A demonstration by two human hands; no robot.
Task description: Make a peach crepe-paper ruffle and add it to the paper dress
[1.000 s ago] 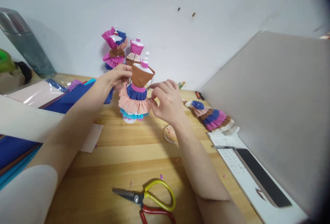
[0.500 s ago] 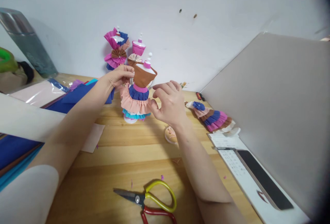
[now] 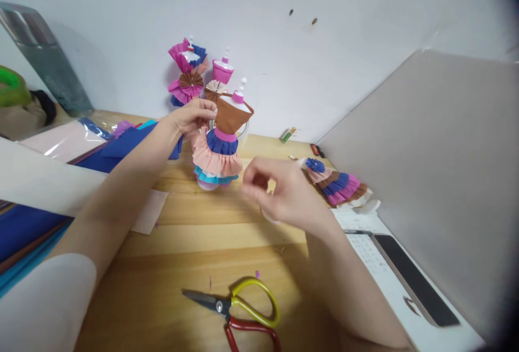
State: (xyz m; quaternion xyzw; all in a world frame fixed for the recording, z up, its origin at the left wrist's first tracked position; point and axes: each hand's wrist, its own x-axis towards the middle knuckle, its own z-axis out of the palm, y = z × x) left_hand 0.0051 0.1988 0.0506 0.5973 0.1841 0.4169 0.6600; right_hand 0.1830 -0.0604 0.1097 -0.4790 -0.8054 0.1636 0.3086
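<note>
A small dress form (image 3: 221, 135) stands on the wooden table (image 3: 190, 244), wearing a brown paper bodice and ruffled peach, blue and teal skirts. My left hand (image 3: 190, 117) pinches the bodice's left edge. My right hand (image 3: 279, 195) hovers low over the table to the right of the figure, away from it; it is smeared by motion and its fingers look curled. A white roll under it is mostly hidden.
Two more dressed forms (image 3: 198, 73) stand by the wall. Another paper dress (image 3: 338, 185) lies on its side at right. Scissors (image 3: 239, 311) lie near the front edge. Coloured paper sheets (image 3: 101, 149) are stacked left. A phone (image 3: 413, 276) rests on white paper beside a grey board (image 3: 438, 168).
My right hand has left the dress's right side and dropped down and right toward the table. My left hand keeps its pinch on the bodice.
</note>
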